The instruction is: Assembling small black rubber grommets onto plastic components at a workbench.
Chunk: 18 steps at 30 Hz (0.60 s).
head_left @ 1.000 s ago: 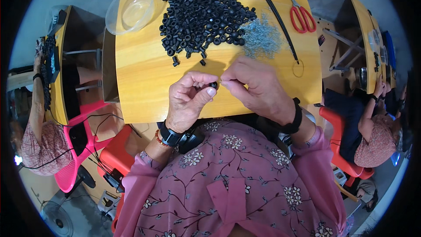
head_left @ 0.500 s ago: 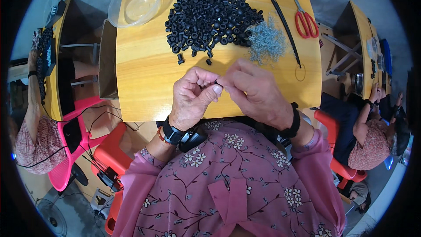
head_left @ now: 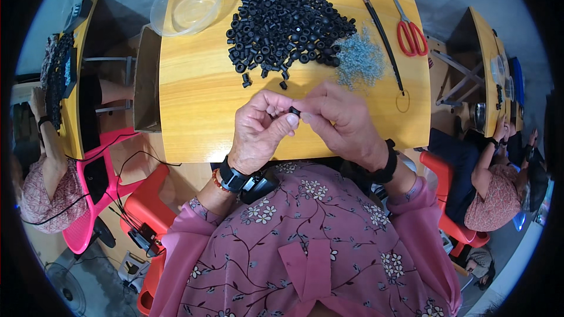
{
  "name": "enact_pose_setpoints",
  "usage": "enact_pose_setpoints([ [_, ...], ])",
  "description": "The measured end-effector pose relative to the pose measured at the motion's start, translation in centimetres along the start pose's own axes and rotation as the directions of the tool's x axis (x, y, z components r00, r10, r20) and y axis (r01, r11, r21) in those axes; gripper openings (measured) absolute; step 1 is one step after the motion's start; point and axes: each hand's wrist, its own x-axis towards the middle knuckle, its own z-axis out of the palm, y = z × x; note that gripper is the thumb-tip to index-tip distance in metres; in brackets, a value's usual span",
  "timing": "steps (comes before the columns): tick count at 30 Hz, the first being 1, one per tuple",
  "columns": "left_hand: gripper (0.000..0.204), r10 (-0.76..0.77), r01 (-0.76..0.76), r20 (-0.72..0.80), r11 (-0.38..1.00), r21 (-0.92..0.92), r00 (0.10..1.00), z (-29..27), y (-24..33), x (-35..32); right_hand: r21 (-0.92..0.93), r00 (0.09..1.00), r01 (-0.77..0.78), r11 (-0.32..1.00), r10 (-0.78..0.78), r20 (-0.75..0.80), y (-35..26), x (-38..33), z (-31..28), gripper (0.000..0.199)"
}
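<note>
Pinched between the thumb and fingers of my left hand (head_left: 261,126) is a small black ring-shaped part (head_left: 294,111). My right hand (head_left: 343,118) meets it from the other side, its thumb and forefinger closed at the part; whether they hold a fine piece there is too small to tell. Beyond my hands lies a big heap of black ring-shaped parts (head_left: 282,26), with a few loose ones at its near edge. A pile of tiny clear bluish pieces (head_left: 361,58) touches the heap on the right.
A clear plastic bowl (head_left: 167,14) stands at the far left of the wooden table (head_left: 200,111). On the right lie a thin black rod (head_left: 385,41) with a wire loop (head_left: 402,103) and red-handled scissors (head_left: 411,35). Other people sit at tables on both sides.
The black part shows more clearly between my fingers, and my right fingers have shifted slightly around it. The whole view has moved a little; the heaps look the same.
</note>
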Motion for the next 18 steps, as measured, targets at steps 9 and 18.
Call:
enact_pose_setpoints([
  [9,0.017,0.012,-0.012,-0.003,1.000,-0.001,1.000,-0.1,0.0,0.1,0.117,0.996,-0.085,0.990,0.085,0.004,0.5,-0.6,0.1,0.013],
  [18,0.016,0.011,-0.011,-0.004,1.000,0.011,1.000,-0.3,0.1,-0.2,0.350,0.955,-0.289,0.891,0.293,0.042,1.0,0.5,0.2,0.010],
])
